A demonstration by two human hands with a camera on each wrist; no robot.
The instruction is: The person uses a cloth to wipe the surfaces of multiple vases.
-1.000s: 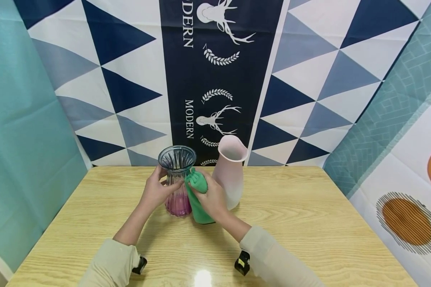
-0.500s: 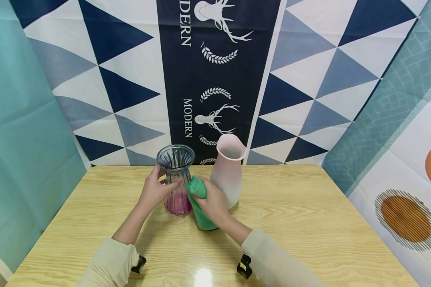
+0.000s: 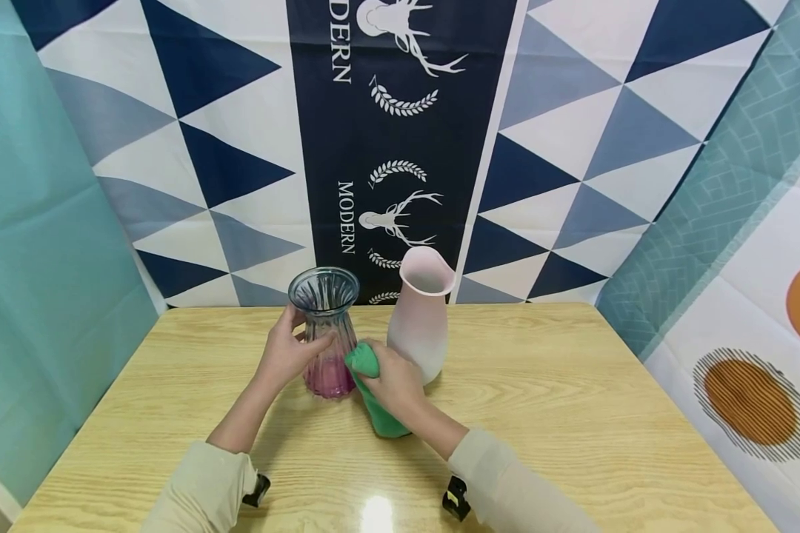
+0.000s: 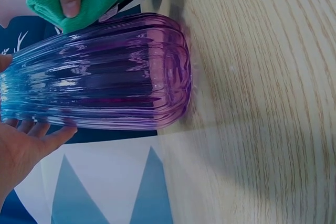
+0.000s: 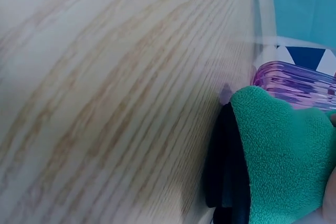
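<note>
A ribbed glass vase, blue at its flared rim and purple at its base, stands upright on the table. My left hand grips its left side, thumb across the front. The left wrist view shows fingers curled round the narrow upper part of the vase. My right hand holds a bunched green towel against the vase's right side. In the right wrist view the hanging towel has a dark edge and partly hides the glass vase.
A pink-and-white vase with a slanted mouth stands just right of the glass vase, behind my right hand. The wooden table meets a patterned cloth wall at its back edge. Another cloth wall rises at the left.
My right hand has slid the green towel down along the vase's right side, and its lower end has shifted toward me. The left hand keeps its grip and the vase stays in place.
</note>
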